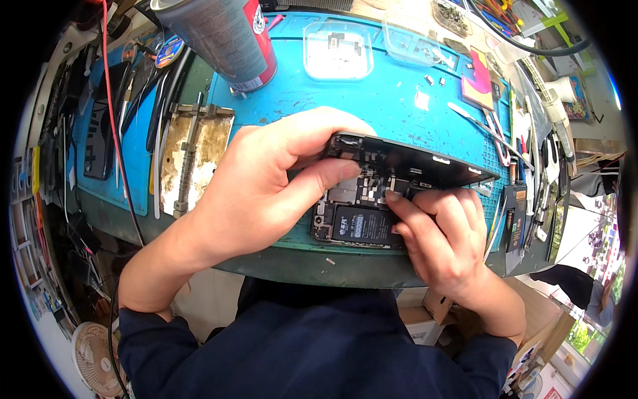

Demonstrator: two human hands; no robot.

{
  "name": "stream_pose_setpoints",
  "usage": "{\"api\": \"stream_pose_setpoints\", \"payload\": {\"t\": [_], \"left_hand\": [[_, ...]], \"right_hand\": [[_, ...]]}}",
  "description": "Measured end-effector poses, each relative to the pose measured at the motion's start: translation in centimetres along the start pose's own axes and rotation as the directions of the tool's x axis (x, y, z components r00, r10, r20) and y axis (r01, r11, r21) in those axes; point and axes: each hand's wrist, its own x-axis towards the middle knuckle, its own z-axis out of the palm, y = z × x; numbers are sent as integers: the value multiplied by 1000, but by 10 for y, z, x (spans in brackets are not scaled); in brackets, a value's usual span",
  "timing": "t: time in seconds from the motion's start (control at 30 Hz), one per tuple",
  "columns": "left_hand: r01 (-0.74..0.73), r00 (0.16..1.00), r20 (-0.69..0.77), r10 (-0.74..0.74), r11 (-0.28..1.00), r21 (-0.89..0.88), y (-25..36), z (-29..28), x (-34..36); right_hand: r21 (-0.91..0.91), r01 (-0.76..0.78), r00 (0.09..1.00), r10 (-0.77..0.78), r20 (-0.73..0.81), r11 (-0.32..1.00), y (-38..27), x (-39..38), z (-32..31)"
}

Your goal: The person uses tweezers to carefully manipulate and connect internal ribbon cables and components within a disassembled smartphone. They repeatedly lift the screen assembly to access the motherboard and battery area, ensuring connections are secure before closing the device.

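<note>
Left hand (266, 179) grips opened phone (372, 206) by top edge, screen panel (425, 163) lifted. Right hand (442, 236) curled, fingertip pressing inside phone. Blue mat (385, 100) beneath, spray can (222, 40) behind.

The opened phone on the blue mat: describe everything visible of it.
The dark, opened smartphone lies near the front edge of the blue work mat, its black screen panel lifted and tilted like a lid. Inside show a black battery and metal shields. The left hand grips its left end; the right hand presses fingertips inside.

One opened phone (372, 206), two clear plastic trays (337, 50), one spray can (222, 36)
</note>
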Motion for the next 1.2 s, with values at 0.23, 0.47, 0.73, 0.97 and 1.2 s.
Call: {"api": "stream_pose_setpoints", "payload": {"t": [0.23,0.47,0.73,0.97,1.2], "left_hand": [[35,999,13,-35,999,9,1,-1,1],[11,1000,13,-11,1000,-15,-1,-1,0],[32,999,16,-31,999,-15,0,-1,0],[31,999,19,-30,999,-35,-1,-2,0],[29,999,20,-29,999,-27,-1,-1,1]], "right_hand": [[10,-1,1000,1,-11,1000,1,-1,1],[-16,24,1000,-24,-18,1000,0,-3,0],[-56,57,998,-58,-27,997,-1,0,0],[-47,56,998,-58,-28,997,-1,1,0],[-50,51,998,-53,-38,997,-1,1,0]]}}
